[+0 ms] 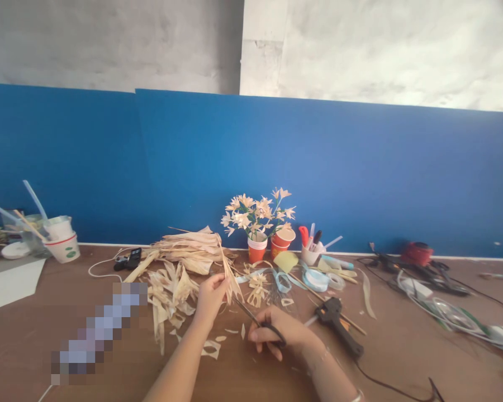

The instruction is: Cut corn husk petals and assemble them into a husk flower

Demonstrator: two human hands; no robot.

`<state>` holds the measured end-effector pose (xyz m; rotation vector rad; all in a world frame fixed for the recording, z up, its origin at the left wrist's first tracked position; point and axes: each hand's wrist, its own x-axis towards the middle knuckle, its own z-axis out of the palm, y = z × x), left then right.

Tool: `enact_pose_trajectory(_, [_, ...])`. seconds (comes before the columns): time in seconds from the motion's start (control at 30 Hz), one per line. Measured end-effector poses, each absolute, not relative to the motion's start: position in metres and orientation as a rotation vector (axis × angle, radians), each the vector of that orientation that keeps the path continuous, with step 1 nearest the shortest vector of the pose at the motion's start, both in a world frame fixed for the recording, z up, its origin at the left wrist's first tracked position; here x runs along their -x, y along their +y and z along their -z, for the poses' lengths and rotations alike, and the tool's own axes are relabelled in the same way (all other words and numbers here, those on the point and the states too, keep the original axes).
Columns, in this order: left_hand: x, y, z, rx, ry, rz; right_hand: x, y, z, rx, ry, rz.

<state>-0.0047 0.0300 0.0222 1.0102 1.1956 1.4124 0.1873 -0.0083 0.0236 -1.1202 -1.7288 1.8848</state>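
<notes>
Between the fingers of my left hand is a strip of dried corn husk, held upright with its wide end low. My right hand grips black-handled scissors, whose blades point up and left at the husk's lower edge. Whether the blades touch the husk I cannot tell. Small husk scraps lie on the table below my hands. Loose husk pieces spread to the left of my left hand, and a bundle of long husks lies behind them.
Pale husk flowers stand in a red paper cup. A glue gun lies right of my right hand, its cord running forward. Blue ribbon rolls and a white cup of tools sit behind. Cables tangle at right; paper cups stand left.
</notes>
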Motion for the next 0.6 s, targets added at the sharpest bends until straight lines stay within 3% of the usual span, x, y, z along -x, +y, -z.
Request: enact_pose_trajectory(0.6, [0.005, 0.035, -0.01, -1.032, 1.221, -1.344, -0.187, -0.008, -0.02, 1.135, -1.691, -1.897])
